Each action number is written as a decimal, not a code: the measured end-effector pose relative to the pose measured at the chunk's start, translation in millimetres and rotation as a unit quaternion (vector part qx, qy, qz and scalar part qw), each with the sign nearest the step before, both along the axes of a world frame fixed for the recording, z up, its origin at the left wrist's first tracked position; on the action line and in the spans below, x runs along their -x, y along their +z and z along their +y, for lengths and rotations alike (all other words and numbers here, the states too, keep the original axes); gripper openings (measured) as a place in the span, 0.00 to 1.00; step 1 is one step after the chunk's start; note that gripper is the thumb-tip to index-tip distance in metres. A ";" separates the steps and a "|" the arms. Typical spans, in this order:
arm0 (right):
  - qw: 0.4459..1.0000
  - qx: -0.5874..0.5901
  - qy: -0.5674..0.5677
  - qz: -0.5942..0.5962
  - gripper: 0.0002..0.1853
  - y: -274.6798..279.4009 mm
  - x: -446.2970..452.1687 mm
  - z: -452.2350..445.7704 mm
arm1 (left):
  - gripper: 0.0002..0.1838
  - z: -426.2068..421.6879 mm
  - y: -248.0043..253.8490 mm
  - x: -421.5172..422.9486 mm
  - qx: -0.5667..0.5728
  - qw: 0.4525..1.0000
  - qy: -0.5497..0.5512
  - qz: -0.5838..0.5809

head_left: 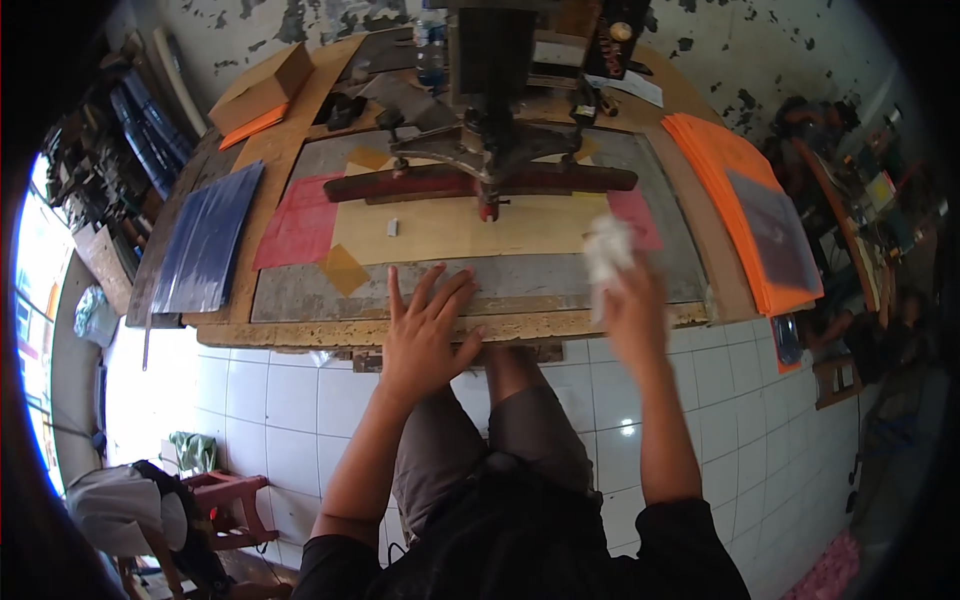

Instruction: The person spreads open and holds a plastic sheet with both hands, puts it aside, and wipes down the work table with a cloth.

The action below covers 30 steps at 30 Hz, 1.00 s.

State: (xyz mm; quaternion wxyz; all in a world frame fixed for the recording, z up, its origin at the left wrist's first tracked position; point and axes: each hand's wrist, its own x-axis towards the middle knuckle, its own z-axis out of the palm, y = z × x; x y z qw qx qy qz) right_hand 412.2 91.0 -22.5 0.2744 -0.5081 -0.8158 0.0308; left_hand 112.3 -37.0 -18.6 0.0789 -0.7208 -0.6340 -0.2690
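My right hand (635, 305), smeared a little by motion, is closed around a white cloth (610, 255) at the right side of the press bed. Flat on the grey metal plate (520, 285) near the front edge rests my left hand (430, 330), fingers spread and holding nothing. Beyond it lies a long cream sheet (450, 235) with pink pieces (300, 225) at its ends and a small pale block (392, 228) on it. A heavy press head with a long red-edged bar (420, 185) stands over the sheet's far side.
Blue plastic sheets (208, 240) lie at the left, with a cardboard box (262, 85) behind them. A stack of orange sheets (715, 190) covers the right edge, with a clear dark sheet (770, 230) on top. A water bottle (430, 50) stands at the back; a stool (230, 510) is on the floor.
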 end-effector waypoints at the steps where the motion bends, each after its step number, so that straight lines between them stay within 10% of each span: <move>1: 0.995 0.009 0.094 0.023 0.31 -5.2 16.8 -24.1 | 0.30 1.1 0.3 -0.2 0.002 1.000 0.000 -0.003; 4: 0.955 0.025 0.294 0.002 0.30 8.2 50.2 -78.0 | 0.30 0.2 0.1 -2.3 0.009 1.000 0.002 -0.014; 11: 0.998 -0.046 0.028 -0.013 0.24 -0.7 35.4 5.0 | 0.27 -2.2 0.9 0.1 0.000 1.000 -0.010 -0.010; 25: 0.947 -0.016 0.310 0.085 0.24 9.3 89.7 -54.5 | 0.49 -2.6 0.7 7.1 0.053 0.998 -0.006 -0.032; 30: 0.993 -0.084 0.010 0.078 0.13 4.6 29.4 -5.3 | 0.58 -3.0 5.9 5.1 0.052 0.998 -0.014 -0.035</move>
